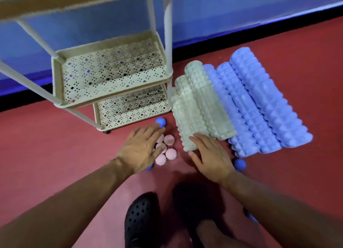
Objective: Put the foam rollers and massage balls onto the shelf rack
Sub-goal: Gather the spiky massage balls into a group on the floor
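Foam rollers, two pale green (200, 106) and three blue (259, 106), lie on the floor right of the empty shelf rack (111, 71). Right hand (209, 154), fingers spread, touches the nearest green roller (no grip yet); left hand (141, 147) hovers flat over the pink massage balls (167, 149). Next: a closing grasp and lift.

Ridged rollers (241, 106) side-by-side on floor; spiky balls (167, 151) beside rack (111, 76).

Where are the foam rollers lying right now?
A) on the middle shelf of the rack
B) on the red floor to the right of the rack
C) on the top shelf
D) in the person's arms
B: the pale green rollers and blue rollers lie side by side on the red floor, right of the shelf rack, whose visible shelves hold nothing.
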Motion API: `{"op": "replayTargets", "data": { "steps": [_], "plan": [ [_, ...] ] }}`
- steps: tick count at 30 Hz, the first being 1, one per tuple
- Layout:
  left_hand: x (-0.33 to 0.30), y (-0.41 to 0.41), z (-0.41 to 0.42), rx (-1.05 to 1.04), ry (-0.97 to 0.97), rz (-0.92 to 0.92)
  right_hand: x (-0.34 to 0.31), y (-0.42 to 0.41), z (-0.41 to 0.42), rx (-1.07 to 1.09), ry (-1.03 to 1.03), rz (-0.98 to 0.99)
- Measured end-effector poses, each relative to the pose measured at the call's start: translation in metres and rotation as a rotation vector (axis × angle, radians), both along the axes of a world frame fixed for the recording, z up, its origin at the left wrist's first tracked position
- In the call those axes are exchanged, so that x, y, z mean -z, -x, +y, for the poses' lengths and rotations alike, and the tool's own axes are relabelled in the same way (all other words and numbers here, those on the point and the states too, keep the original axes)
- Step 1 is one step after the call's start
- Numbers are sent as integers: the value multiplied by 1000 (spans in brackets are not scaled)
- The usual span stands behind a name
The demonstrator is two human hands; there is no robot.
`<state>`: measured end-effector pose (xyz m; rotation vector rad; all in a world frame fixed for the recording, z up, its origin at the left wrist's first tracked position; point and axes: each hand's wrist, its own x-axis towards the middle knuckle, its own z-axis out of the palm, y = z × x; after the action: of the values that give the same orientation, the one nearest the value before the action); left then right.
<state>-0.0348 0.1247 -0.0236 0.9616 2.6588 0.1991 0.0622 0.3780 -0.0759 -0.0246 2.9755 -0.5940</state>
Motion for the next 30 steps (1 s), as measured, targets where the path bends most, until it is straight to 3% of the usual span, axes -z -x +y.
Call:
{"op": "replayTargets", "data": {
  "steps": [6, 12, 16, 20, 30],
  "plan": [
    [-34, -19, 62, 131, 16, -24, -3, -80, 75, 175, -62, -97],
    [22, -50, 120, 142, -20, -221, 34, -130, 117, 394, -32, -283],
    [71, -66, 147, 227, -65, -330, 57, -169, 134, 579, 33, -568],
    [100, -79, 171, 230, 37, -360, 78, -218, 142, 684, 59, -877],
    [123, -104, 192, 122, 37, -488, 103, -242, 110, 821, 173, -782]
  ]
}}
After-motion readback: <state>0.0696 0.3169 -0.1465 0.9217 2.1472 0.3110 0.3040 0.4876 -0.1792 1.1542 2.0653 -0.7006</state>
